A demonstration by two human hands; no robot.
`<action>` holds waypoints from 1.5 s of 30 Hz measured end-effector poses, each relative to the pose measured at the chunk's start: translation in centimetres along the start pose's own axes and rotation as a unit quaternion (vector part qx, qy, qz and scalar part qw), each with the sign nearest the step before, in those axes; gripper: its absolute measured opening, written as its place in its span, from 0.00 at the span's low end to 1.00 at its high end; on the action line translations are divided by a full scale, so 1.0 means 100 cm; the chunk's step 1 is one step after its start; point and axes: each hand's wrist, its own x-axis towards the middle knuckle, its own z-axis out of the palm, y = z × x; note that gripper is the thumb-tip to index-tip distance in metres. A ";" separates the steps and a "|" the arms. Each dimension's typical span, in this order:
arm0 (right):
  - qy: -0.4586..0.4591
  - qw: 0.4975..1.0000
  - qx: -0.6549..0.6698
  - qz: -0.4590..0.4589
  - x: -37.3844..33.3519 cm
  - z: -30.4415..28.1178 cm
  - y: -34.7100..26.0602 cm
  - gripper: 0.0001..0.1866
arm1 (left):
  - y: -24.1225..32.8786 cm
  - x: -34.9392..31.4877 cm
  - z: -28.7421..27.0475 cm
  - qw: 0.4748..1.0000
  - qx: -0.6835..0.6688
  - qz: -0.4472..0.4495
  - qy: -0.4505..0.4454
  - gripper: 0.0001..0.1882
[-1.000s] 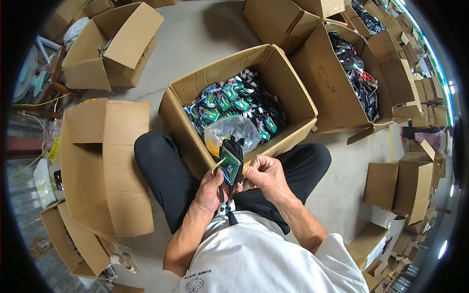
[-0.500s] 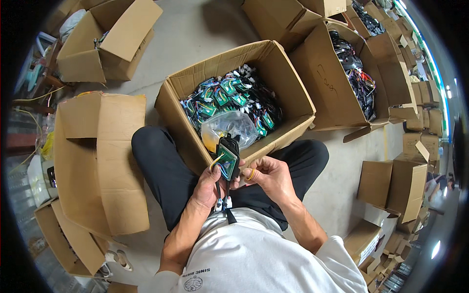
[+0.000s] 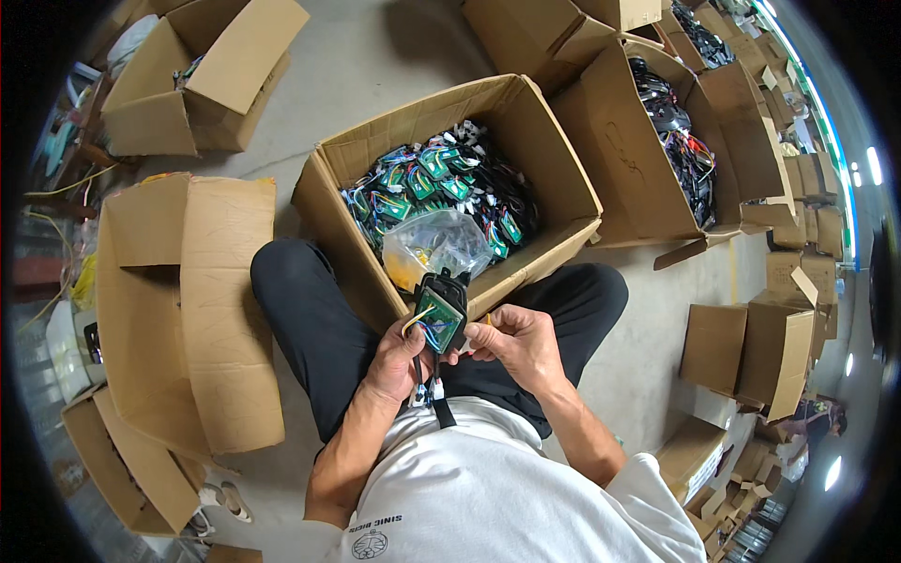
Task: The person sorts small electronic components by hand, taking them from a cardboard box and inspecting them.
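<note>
My left hand [image 3: 398,361] is closed around a bundle of wired circuit boards. A green circuit board [image 3: 439,327] with yellow, blue and white wires faces up, against black casing parts [image 3: 454,285]. Black cables with white connectors [image 3: 430,391] hang below that hand over my lap. Beside the board's right edge, my right hand [image 3: 526,345] pinches a small yellow band [image 3: 487,319]; most of it is hidden by the fingers. Just beyond the boards, a clear plastic bag [image 3: 450,242] with yellow contents lies in the open cardboard box [image 3: 554,242].
Many green boards [image 3: 419,182] and black cables fill the box between my knees. An open carton [image 3: 230,319] stands at my left, another [image 3: 221,103] at far left. A carton of black cables [image 3: 619,159] stands at far right, and more cartons [image 3: 751,352] at right.
The board in my left hand has tilted a little, its face turned more upward. My right hand's fingers have closed in by its edge, and less of the yellow band shows.
</note>
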 end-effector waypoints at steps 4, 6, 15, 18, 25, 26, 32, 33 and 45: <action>-0.043 0.999 0.004 -0.001 -0.001 0.001 -0.007 0.13 | 0.005 -0.001 0.006 0.998 -0.016 -0.018 -0.055 0.32; -0.059 0.998 0.005 0.002 -0.002 0.001 -0.011 0.13 | 0.004 -0.002 0.006 0.998 -0.025 -0.030 -0.055 0.33; -0.152 0.985 -0.028 0.072 0.004 -0.015 0.001 0.18 | 0.001 -0.008 -0.004 0.997 -0.009 -0.049 -0.057 0.27; -0.151 0.987 -0.004 0.060 0.002 -0.013 0.004 0.20 | -0.004 -0.007 -0.012 0.992 -0.104 -0.033 -0.068 0.25; -0.098 0.992 -0.083 -0.010 -0.003 -0.012 0.004 0.19 | -0.001 -0.009 0.000 0.997 -0.068 -0.036 -0.019 0.25; -0.098 0.992 -0.083 -0.010 -0.004 -0.012 0.003 0.19 | -0.004 -0.009 0.000 0.997 -0.071 -0.034 -0.003 0.23; -0.073 0.985 -0.148 -0.045 -0.003 -0.009 0.018 0.17 | -0.006 -0.007 0.003 0.998 -0.033 -0.052 -0.025 0.20; -0.067 0.981 -0.168 -0.069 -0.003 -0.007 0.022 0.17 | -0.006 -0.007 0.004 0.999 -0.018 -0.047 -0.014 0.20; -0.066 0.930 0.356 0.061 0.015 0.011 0.045 0.11 | 0.015 -0.016 0.013 0.997 -0.029 -0.030 -0.070 0.27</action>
